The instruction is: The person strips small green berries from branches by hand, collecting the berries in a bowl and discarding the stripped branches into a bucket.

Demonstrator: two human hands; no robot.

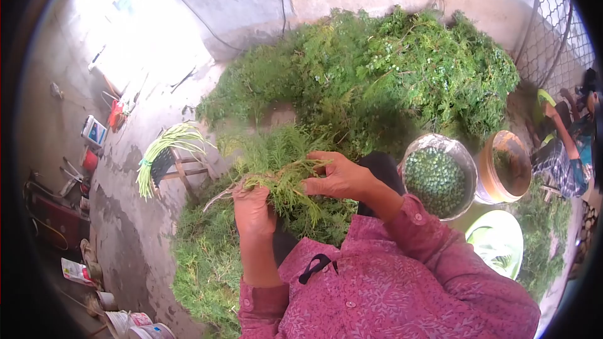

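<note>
A leafy evergreen branch (286, 176) with flat, scale-like green foliage is held up in front of my lap. My left hand (254, 208) is closed around its woody stem, and the bare stem end sticks out to the left. On the right side of the same branch, my right hand (342, 177) pinches the foliage between thumb and fingers; whether a small piece lies in the pinch is hidden. To the right of my knee stands a bucket (468, 162) well filled with small round green cones (433, 182).
A large heap of cut evergreen branches (408, 75) lies against the wall. More branches (207, 263) cover the floor at left. A second bucket (521, 182), a pale green basin (502, 232) and another person (568, 144) are at right. Long green stalks (154, 157) drape over a stool (185, 169).
</note>
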